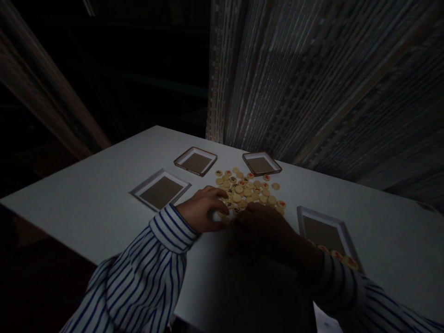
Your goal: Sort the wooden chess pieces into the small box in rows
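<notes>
A striped curtain is hanging behind the white bench, which is carrying all the smaller things. Two blue-striped sleeves are reaching in from the near side, the left sleeve and the darker right sleeve. The left hand is resting at the near left edge of the pile, its fingers curving over the discs and its thumb standing apart from them. The right hand is lying in shadow at the near side of the pile, and I cannot tell if its fingers are closing on something. Four shallow trays are standing around: the left grey tray is lying beyond the left sleeve, the far left brown tray and the far right brown tray are sitting behind the pile, and the right grey tray is lying to the right of the right hand. The pile of round discs is spreading beyond and between the hands; some are showing red or black marks. The smallest group, a row of discs with red marks, is lying in the right grey tray.
</notes>
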Tool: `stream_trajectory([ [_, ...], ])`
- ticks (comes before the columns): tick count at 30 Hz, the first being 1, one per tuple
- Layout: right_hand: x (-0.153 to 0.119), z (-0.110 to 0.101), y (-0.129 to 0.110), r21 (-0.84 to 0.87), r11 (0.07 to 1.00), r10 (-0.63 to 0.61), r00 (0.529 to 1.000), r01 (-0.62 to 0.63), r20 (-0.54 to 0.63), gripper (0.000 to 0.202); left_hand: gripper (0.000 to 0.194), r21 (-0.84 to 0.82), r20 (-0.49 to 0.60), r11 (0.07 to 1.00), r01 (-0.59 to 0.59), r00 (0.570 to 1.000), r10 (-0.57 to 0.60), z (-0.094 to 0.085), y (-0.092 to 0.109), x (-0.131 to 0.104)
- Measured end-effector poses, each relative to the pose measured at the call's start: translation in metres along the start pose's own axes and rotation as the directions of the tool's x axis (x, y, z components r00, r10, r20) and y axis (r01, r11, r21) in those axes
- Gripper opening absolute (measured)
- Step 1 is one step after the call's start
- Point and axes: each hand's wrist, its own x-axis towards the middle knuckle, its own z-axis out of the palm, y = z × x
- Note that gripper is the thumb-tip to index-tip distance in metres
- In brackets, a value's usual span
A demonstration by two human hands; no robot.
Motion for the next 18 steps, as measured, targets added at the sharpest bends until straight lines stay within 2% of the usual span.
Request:
stream_trajectory([
  [4,-0.0025,0.0033,0.0046,0.007,0.995,-0.097,0.994,0.098,-0.051,0.031,0.027,0.037,0.014,0.999,0.006,1.0,-0.006,0.0039,0.0011,-0.0007],
  [11,-0.0059,0.0024,0.0043,0.084,0.994,0.072,0.995,-0.066,-0.075,0.025,0.03,0.094,0.015,0.996,0.01,1.0,-0.011,0.0085,0.001,0.0005],
  [18,-0.0049,0.0044,0.0028,0.098,0.994,0.057,0.993,-0.047,-0.107,0.028,0.028,0.085,0.042,0.996,-0.005,0.999,0.002,0.0104,0.0,0.0003],
])
